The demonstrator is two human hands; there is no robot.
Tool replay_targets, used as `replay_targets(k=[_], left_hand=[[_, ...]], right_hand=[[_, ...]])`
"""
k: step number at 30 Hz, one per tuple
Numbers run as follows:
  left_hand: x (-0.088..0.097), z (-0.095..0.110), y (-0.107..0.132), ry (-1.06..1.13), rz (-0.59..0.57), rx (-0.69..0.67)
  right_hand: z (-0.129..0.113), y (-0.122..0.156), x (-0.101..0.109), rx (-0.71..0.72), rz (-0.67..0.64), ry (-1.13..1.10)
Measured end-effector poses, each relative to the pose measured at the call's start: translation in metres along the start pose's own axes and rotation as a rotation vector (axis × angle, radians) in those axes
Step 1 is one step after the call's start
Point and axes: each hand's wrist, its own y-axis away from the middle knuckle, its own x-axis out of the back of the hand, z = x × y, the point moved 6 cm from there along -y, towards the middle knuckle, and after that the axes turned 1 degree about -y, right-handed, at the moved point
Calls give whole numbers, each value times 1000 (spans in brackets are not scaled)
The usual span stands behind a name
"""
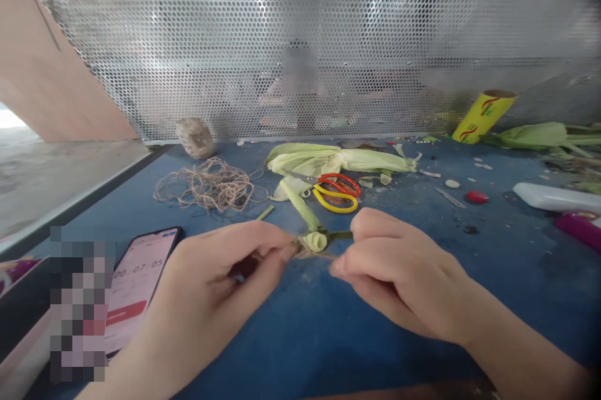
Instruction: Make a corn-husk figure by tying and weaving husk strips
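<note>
A small rolled corn-husk piece (pixel 315 241), like a rosette, sits between my hands with thin brown twine (pixel 307 252) at its base. My left hand (pixel 225 275) is closed, thumb and forefinger pinching at the rosette's left side; fingers partly cover what they grip. My right hand (pixel 399 268) is closed on its right side, its fingertips pinching the twine. A green husk strip (pixel 300 206) rises behind the rosette, and a darker strip runs toward my right knuckles. Scissors (pixel 335 193) with red and yellow handles lie just beyond, near more pale husks (pixel 305 159).
Tangled twine (pixel 220 184) and a stone-like lump (pixel 195 137) lie at back left. A phone (pixel 136 287) showing a timer is beside my left wrist. Right: yellow tube (pixel 486 115), white bottle-like object (pixel 554 197), small blade (pixel 449 198), red cap (pixel 477 197). Perforated metal panel (pixel 225 43) behind.
</note>
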Motion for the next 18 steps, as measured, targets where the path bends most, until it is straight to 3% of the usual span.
replay_targets(k=[3,6,12,18], left_hand=[[-2,-8,-2,93,-6,94],[-2,-12,1,84,-14,123],[7,9,4,32,-3,-207],[11,18,2,-50,24,-322]], right_hand=[[2,-1,-3,14,-69,-69],[3,0,-3,-15,-56,-133],[20,8,10,-381,265,-574],[36,6,9,-555,318,-561]])
